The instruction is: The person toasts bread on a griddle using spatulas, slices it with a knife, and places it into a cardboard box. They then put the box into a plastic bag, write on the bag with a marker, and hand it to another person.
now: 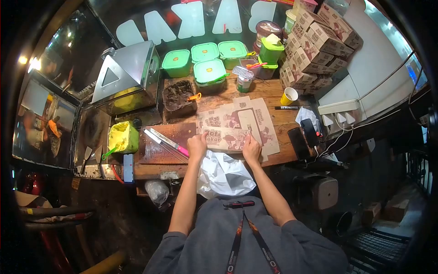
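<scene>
A flattened brown printed cardboard box (269, 132) lies on the wooden worktop with some of its flaps spread. My left hand (197, 146) is closed on the left end of its near printed panel. At the opposite end of that panel, my right hand (252, 148) grips the cardboard with the fingers curled. Crumpled white paper (223, 173) hangs between my forearms, below the box's near edge. Left of my left hand, a long knife with a pink handle (181, 150) rests on a brown board (157, 155).
A tub of yellow spread (123, 138) and a phone (129, 166) sit left. Behind are a dark-filled tub (179, 98), green-lidded containers (210, 71) and a metal grill box (130, 75). Folded boxes (315, 50) are stacked back right, above a yellow cup (289, 97) and cabled phones (299, 142).
</scene>
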`<state>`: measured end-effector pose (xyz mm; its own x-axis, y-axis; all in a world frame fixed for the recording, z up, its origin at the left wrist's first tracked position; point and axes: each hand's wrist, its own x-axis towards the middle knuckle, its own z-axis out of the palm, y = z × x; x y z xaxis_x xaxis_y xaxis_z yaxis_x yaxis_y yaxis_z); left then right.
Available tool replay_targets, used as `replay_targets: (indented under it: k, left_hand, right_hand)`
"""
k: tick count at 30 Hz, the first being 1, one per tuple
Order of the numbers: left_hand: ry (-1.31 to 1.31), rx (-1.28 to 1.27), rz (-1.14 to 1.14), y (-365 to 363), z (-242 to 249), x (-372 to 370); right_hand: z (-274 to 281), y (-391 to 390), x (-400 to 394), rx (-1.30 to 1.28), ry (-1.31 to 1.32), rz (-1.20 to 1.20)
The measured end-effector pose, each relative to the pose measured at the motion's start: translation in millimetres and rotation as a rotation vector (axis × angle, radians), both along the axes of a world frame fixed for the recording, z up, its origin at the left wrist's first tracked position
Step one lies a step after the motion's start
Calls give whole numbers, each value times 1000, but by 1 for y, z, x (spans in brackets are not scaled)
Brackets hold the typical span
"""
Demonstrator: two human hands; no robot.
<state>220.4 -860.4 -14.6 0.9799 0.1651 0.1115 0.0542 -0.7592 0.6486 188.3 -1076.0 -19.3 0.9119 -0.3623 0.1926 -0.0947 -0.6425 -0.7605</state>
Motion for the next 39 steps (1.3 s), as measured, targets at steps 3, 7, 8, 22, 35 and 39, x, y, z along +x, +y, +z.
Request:
replay_targets:
  k: [3, 7, 8, 22, 35, 39]
  left_hand:
    - [-167, 39, -17, -4, 14, 2]
    - [-309, 169, -277, -23, 30, 12]
    - [-320, 162, -383, -25, 28, 19]
    - [-274, 59, -192, -28, 17, 35]
    - [-18, -418, 60, -10, 8, -41]
    - [-320, -48, -239, -18, 28, -54]
  right_hand:
    - [5, -4, 3, 2, 27, 29]
    - [-1, -3, 14, -147, -272, 12]
    - [-3, -2, 21, -222, -436, 4]
    - [14, 3, 48, -117, -70, 257]
    - [-12, -10, 4, 105, 244, 118]
    - [-17, -12, 5, 121, 257, 108]
